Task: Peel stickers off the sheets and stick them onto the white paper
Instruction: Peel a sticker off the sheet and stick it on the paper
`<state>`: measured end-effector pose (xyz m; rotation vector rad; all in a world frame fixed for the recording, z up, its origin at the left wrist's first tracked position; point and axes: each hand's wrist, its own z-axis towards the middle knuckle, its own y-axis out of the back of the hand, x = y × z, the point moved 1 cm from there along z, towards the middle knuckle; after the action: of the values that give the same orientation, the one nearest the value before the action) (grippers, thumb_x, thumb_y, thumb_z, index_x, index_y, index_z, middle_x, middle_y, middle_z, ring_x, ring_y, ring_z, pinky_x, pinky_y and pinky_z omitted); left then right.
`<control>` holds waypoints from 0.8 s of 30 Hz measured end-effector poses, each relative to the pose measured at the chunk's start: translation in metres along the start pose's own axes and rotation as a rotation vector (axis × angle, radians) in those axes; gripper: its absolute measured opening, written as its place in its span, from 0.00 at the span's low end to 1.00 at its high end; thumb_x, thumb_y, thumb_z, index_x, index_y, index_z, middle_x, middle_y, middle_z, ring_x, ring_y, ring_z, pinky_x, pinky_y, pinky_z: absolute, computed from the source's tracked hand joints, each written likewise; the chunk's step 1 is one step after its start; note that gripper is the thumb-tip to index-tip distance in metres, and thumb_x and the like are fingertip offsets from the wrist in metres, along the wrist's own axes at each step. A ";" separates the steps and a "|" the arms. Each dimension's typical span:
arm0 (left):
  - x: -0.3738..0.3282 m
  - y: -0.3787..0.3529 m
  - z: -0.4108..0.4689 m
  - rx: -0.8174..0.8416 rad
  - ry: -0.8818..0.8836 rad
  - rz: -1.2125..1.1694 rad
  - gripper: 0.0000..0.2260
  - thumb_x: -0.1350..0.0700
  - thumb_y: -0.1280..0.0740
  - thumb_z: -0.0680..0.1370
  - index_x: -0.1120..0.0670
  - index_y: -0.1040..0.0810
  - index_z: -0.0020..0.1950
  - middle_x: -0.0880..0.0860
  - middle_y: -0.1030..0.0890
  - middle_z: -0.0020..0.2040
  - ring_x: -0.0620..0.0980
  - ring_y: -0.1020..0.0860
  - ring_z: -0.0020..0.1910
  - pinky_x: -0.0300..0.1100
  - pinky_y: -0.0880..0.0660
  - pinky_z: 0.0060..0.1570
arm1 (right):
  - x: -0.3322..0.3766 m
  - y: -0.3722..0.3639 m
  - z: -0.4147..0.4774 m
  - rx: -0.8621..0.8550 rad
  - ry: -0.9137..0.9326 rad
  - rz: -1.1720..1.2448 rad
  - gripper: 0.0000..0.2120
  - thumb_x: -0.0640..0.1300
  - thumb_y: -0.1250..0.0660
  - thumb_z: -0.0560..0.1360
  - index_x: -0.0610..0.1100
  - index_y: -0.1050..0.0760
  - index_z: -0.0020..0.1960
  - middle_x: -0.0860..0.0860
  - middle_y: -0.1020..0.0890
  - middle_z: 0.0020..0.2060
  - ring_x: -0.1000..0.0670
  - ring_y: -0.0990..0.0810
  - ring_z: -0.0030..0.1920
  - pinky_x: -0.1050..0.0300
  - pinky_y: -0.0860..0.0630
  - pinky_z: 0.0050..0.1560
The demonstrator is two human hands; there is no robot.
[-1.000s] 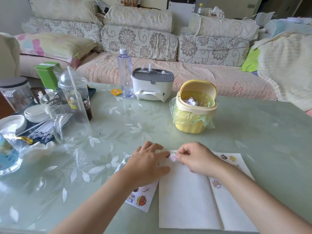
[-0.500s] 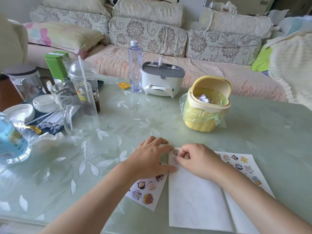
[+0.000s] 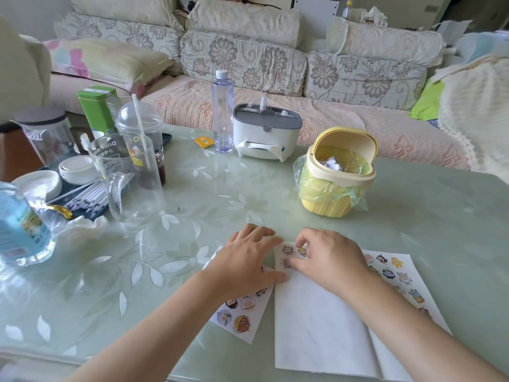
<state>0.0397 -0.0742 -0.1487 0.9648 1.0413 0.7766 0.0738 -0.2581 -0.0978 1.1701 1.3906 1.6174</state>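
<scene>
Paper (image 3: 316,326), plain white and rectangular, is lying flat at the near edge of the pale green glass-topped table (image 3: 192,216). Two sheets are flanking it. The left cartoon sticker sheet (image 3: 239,318) is touching the paper's left edge, and the right cartoon sticker sheet (image 3: 396,274) is running along its right side.

Now the hands. The left hand (image 3: 245,260) is lying open and flat, palm down on the upper part of the left sheet, with its thumb reaching the paper's edge. The right hand (image 3: 327,257) is sitting over the paper's far left corner with fingers curled, and its thumb tip is pressing on a faint pinkish sticker (image 3: 285,262). Whether those fingers are pinching anything, I cannot tell. Two small cartoon stickers (image 3: 287,250) are already sitting on the paper just beyond the thumb.

Further out, a yellow plastic mini bin (image 3: 336,186) with a green liner is standing with its lid tipped open. Over to the left, a clear glass mug (image 3: 129,183) is standing upright. Beyond those, a white and grey tissue box (image 3: 264,136) is sitting just beside an upright clear plastic bottle (image 3: 222,111). A floral-patterned sofa (image 3: 248,64) is stretching across the back.
</scene>
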 end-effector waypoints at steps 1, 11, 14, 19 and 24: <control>-0.002 0.002 -0.002 -0.032 -0.017 -0.005 0.29 0.35 0.35 0.74 0.43 0.32 0.73 0.42 0.32 0.70 0.44 0.39 0.70 0.42 0.37 0.69 | -0.001 -0.001 -0.003 -0.019 0.018 0.043 0.17 0.65 0.29 0.70 0.56 0.26 0.52 0.59 0.23 0.44 0.55 0.23 0.48 0.57 0.29 0.46; -0.013 -0.012 -0.027 -0.118 -0.145 0.063 0.20 0.42 0.43 0.80 0.45 0.23 0.67 0.43 0.25 0.64 0.47 0.29 0.63 0.43 0.28 0.58 | -0.010 -0.022 -0.041 -0.154 0.294 -0.145 0.19 0.50 0.46 0.72 0.55 0.20 0.54 0.58 0.24 0.49 0.51 0.24 0.50 0.55 0.25 0.43; -0.017 -0.011 -0.031 -0.097 -0.159 0.121 0.22 0.40 0.45 0.80 0.46 0.25 0.70 0.44 0.26 0.65 0.46 0.29 0.64 0.43 0.28 0.59 | -0.010 -0.022 -0.046 -0.106 0.304 -0.150 0.22 0.49 0.49 0.73 0.52 0.22 0.60 0.56 0.24 0.54 0.49 0.25 0.54 0.51 0.23 0.50; -0.020 -0.008 -0.034 -0.110 -0.200 0.135 0.20 0.42 0.43 0.81 0.46 0.23 0.67 0.44 0.24 0.64 0.47 0.26 0.61 0.42 0.26 0.54 | -0.008 -0.023 -0.048 -0.036 0.299 -0.175 0.27 0.51 0.53 0.74 0.53 0.29 0.70 0.54 0.27 0.60 0.48 0.29 0.60 0.49 0.26 0.57; -0.022 -0.006 -0.034 -0.142 -0.202 0.167 0.19 0.45 0.43 0.81 0.49 0.21 0.66 0.43 0.21 0.63 0.46 0.23 0.59 0.43 0.22 0.51 | -0.007 -0.027 -0.046 -0.033 0.284 -0.178 0.28 0.51 0.51 0.74 0.50 0.29 0.71 0.52 0.27 0.59 0.46 0.27 0.59 0.48 0.24 0.55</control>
<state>0.0005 -0.0866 -0.1535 0.9942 0.7278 0.8592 0.0314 -0.2757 -0.1260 0.7940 1.5889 1.7179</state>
